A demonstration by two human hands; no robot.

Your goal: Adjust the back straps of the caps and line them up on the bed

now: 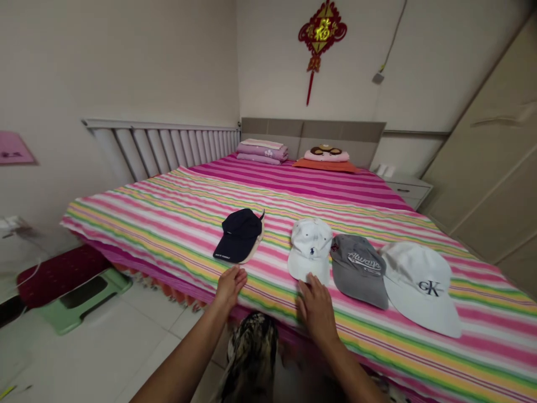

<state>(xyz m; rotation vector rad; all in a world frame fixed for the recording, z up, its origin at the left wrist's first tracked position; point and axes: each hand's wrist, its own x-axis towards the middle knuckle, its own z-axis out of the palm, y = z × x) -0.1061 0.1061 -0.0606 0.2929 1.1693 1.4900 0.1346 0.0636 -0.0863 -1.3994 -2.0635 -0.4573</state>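
Note:
My left hand point(230, 285) is at the bed's near edge, just below the brim of a navy cap point(241, 228). Its fingers are loosely stretched, with nothing seen in them. A beige part point(254, 246) shows along the navy cap's right side; whether it is a second cap underneath, I cannot tell. My right hand point(316, 307) lies with fingers spread, tips at the front of a white cap's brim point(308, 267) bearing a small dark logo. To the right, a grey cap point(358, 268) with white lettering touches a larger white cap point(423, 285) marked "CK".
The caps lie on a striped sheet point(168, 207) over the bed. Folded bedding point(262, 152) and an orange-and-pink stack point(326, 159) sit by the headboard point(277, 131). A green stool point(84, 299) stands on the floor at left. A radiator point(168, 148) runs along the left wall.

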